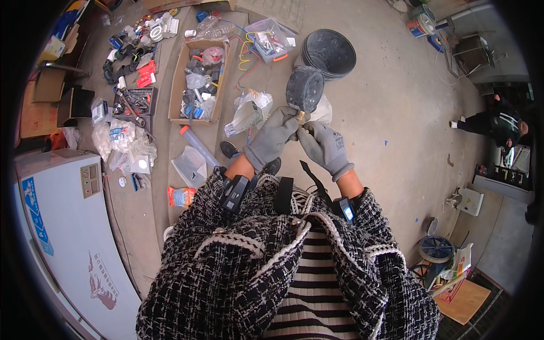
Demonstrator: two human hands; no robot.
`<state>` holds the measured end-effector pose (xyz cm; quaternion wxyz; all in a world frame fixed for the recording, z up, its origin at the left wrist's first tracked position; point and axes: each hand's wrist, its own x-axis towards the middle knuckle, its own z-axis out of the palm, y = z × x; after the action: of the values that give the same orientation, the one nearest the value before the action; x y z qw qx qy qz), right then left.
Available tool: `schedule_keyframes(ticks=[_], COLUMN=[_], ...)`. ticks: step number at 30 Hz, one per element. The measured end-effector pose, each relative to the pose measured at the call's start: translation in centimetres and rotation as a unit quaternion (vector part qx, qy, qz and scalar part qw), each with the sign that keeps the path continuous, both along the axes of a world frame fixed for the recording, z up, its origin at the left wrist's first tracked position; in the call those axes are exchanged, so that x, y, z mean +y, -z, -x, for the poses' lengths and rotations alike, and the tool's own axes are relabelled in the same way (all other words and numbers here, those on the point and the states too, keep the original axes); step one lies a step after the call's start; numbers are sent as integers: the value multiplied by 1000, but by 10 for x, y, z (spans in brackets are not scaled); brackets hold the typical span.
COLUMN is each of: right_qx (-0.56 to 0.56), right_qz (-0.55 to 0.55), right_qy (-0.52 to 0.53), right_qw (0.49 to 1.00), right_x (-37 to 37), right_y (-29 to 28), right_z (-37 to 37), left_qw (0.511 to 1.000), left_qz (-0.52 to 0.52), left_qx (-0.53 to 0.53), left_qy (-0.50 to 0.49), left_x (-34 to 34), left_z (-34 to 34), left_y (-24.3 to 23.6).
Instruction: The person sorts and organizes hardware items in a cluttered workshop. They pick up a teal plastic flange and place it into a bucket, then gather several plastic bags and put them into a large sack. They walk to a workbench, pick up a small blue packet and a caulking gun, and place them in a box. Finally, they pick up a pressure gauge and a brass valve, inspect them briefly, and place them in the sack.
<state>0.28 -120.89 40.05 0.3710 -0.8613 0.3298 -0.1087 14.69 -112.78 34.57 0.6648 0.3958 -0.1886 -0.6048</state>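
In front of me a dark, scuffed round gauge points upward, its brass stem at the bottom. My left hand, in a grey work glove, is closed with its fingertips on the stem. My right hand, gloved alike, is pinched closed beside the stem's lower end. Its fingertips are close to the left ones, and what they grip there is hidden. A large black bucket stands on the floor just beyond the gauge. Left of my left hand lies a crumpled clear plastic bag.
A cardboard box of fittings and a clear plastic bin sit left of the bucket. Further left are a dark tool tray and a white chest freezer. Another person is at the far right.
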Motion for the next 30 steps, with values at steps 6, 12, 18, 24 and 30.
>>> schedule_keyframes(ticks=[6,12,18,24,30], right_qx=[-2,-7,-7,53,75], right_qz=[18,53,29,-133,-57], right_qy=[2,0,-20,41,-91], right_qw=[1000,999,999,989,991], right_x=[1,1,-1,-1,-11], right_y=[-2,7,11,3,-3], right_z=[-1,0,0,-5,-7], left_qw=[1000,999,998,1000,998], left_qz=[16,25,46,10,-7], left_qx=[3,-35,-51,-18,-53], left_qy=[0,-1,1,-18,-21], left_x=[1,2,5,6,7], left_z=[0,1,0,-1,-5], left_y=[-7,-3,3,2,-1])
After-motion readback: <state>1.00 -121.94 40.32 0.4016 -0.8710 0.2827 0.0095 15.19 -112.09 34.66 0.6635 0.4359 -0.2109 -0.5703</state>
